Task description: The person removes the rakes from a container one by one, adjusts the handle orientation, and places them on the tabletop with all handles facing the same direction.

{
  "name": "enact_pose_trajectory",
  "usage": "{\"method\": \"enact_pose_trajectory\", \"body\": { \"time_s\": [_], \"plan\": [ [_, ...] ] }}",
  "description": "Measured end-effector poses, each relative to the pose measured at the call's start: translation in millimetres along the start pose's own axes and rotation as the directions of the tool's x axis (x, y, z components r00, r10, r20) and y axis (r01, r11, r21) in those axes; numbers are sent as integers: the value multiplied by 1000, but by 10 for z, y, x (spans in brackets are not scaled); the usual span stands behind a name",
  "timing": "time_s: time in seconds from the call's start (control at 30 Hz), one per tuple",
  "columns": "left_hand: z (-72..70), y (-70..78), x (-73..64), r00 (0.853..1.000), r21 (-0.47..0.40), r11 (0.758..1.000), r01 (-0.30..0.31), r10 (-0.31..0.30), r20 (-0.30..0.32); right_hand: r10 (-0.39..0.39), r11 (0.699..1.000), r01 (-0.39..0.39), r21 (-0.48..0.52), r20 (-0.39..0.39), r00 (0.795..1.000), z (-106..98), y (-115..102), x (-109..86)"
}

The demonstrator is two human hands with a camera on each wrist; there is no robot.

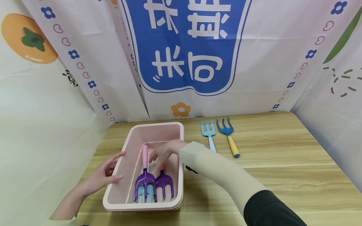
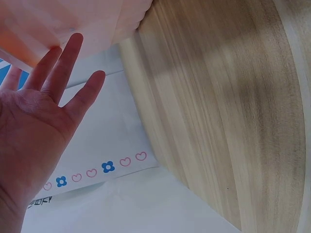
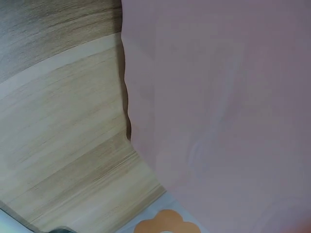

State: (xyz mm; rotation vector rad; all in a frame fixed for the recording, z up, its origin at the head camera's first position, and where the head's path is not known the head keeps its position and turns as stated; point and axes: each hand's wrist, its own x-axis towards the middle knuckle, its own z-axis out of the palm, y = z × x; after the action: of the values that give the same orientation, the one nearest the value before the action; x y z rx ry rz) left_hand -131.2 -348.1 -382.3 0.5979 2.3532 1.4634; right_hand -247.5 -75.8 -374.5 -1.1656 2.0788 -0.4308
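Observation:
In the head view, a pink plastic bin (image 1: 116, 205) stands on the table. Two purple hand forks, a left one (image 1: 145, 179) and a right one (image 1: 164, 181), lie in it with pink handles towards the back. Light-blue fork tines (image 1: 150, 190) show beneath the left one. My right hand (image 1: 165, 152) reaches inside, thumb and fingertips apart beside the handles, partly hiding the right fork's handle. At the bin's left side my left hand (image 1: 99, 175) has spread fingers and thumb near the rim. The left wrist view shows the same left hand (image 2: 43, 111) beside the bin wall (image 2: 97, 24).
On the table (image 1: 268, 175), right of the bin, lie a light-blue fork (image 1: 208, 130) and a blue fork with a yellow handle (image 1: 230, 138). A printed cloth (image 1: 260, 75) hangs behind the table. The bin's pink side (image 3: 218, 107) fills most of the right wrist view.

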Motion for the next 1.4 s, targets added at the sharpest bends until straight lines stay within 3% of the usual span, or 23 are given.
{"method": "enact_pose_trajectory", "body": {
  "time_s": [0.23, 0.47, 0.7, 1.03, 1.27, 1.4],
  "plan": [
    [2, 3, 1, 1000, 2, 1000, -2, 2, -2, 82, 995, -78, -64, 65, 995, 0, 12, 2],
    [0, -9, -6, 1000, -2, 1000, -13, 13, -1, 201, 978, -198, -63, 45, 979, 3, 13, -53],
    [-4, -20, -22, 1000, -16, 1000, -12, 12, -2, 297, 943, -286, -169, 48, 954, 7, 5, -97],
    [4, 13, -25, 1000, -8, 1000, 4, -4, -8, 390, 919, -383, -94, 73, 918, 16, 0, -135],
    [5, -3, -17, 1000, -9, 1000, 1, -1, -6, 389, 917, -375, -132, 100, 916, 5, 13, -102],
    [-3, 5, -28, 1000, -7, 1000, -14, 14, -8, 379, 914, -347, -209, 141, 915, -26, 72, 6]
  ]
}}
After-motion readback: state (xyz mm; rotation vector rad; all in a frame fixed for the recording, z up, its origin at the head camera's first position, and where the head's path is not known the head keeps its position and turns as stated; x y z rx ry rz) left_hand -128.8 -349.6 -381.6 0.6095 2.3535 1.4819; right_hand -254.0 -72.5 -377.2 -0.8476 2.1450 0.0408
